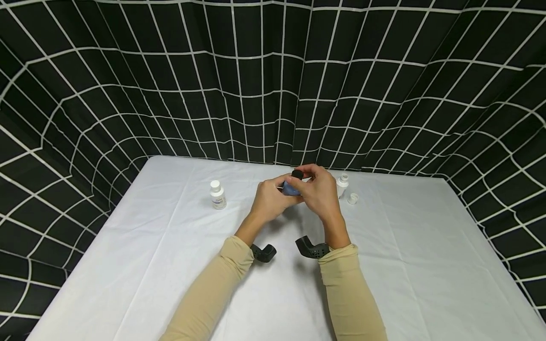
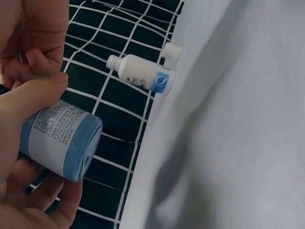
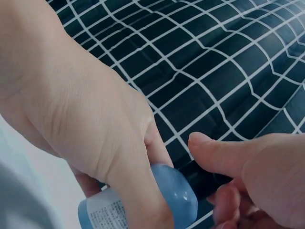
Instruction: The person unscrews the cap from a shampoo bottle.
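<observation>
A blue bottle (image 2: 76, 138) with a white printed label is in my left hand (image 1: 272, 198), the thumb on one side and the fingers curled round the other. The bottle lies tilted in the left wrist view, its base showing. Its black cap (image 1: 297, 174) points up and away in the head view. My right hand (image 1: 317, 192) has its thumb and fingers around that cap, above the table; in the right wrist view the fingers (image 3: 226, 200) are right at the cap's side, which they partly hide.
A capped white bottle (image 1: 218, 195) stands on the white-clothed table (image 1: 141, 265) to the left. Right of the hands stands an uncapped white bottle (image 2: 143, 73), with a loose white cap (image 1: 352, 198) beside it. A black curtain (image 1: 264, 76) with white grid lines rises behind the table.
</observation>
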A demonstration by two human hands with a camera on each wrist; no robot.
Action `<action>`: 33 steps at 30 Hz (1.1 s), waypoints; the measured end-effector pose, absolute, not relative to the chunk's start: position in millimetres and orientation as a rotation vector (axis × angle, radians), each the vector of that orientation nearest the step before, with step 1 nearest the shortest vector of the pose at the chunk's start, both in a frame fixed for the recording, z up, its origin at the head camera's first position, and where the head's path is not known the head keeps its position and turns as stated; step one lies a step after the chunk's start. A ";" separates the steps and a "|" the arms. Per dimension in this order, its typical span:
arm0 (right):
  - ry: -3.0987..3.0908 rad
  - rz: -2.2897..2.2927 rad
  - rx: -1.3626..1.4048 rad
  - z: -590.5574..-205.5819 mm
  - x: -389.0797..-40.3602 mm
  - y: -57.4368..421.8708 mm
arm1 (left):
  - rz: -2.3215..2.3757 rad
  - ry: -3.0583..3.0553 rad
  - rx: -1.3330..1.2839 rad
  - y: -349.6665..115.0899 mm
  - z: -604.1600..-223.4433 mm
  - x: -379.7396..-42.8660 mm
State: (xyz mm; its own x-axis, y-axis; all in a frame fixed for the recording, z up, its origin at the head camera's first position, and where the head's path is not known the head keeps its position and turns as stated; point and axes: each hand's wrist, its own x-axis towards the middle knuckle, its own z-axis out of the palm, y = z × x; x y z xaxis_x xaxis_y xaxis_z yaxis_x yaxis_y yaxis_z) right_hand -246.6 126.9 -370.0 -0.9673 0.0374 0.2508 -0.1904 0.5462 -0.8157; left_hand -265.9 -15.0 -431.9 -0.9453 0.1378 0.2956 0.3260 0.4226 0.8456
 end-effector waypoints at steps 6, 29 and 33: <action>-2.547 1.388 0.188 -368.6 -247.9 128.6 | -1.562 -2.523 -0.457 -21.6 -427.8 -266.8; -2.736 1.479 0.648 -360.8 -244.9 156.7 | -1.645 -2.656 -0.631 -34.4 -424.3 -272.8; -2.745 1.452 0.537 -360.7 -245.9 155.7 | -1.627 -2.647 -0.616 -34.2 -425.4 -272.4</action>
State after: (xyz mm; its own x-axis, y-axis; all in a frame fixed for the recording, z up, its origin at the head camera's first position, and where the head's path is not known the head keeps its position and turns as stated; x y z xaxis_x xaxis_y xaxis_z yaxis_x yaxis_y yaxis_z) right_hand -245.9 155.7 -360.7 -0.9418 -0.3015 0.1483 -0.2923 0.5174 -0.8043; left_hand -272.4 -34.2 -425.4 -0.9241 0.3381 0.1782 0.3117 0.3968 0.8634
